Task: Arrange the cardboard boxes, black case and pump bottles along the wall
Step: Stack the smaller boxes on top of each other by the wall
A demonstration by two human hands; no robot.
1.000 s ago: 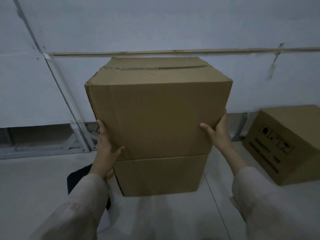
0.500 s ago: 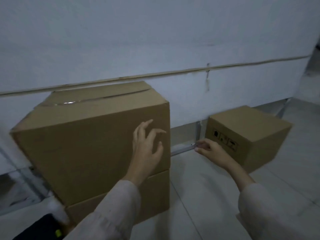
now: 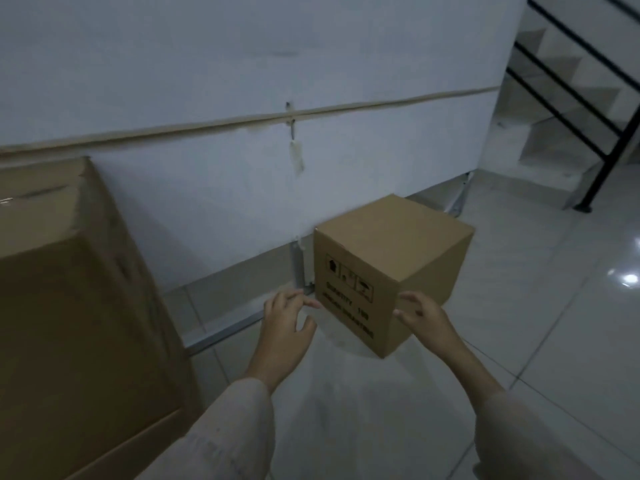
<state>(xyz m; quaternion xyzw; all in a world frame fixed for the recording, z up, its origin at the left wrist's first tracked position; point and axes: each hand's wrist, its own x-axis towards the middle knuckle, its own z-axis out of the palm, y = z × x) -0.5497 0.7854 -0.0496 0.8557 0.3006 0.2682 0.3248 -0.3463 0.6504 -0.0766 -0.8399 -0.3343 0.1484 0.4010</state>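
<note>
- Cardboard boxes: the large stacked box [image 3: 76, 306] fills the view at 9 o'clock, against the white wall [image 3: 242, 64].
- Small printed box [image 3: 391, 268] sits on the tiled floor [image 3: 536, 341] at 2 o'clock, corner near the wall.
- Left hand [image 3: 285, 323] and right hand [image 3: 424, 315], fingers spread and holding nothing, flank its near lower corner.

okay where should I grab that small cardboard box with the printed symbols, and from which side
Grip the small cardboard box by its two opposite upright faces, low down, one palm per side. It sits corner-on toward you, so the left hand takes the printed face, the right hand the plain face. Probably best from above and in front.
</note>
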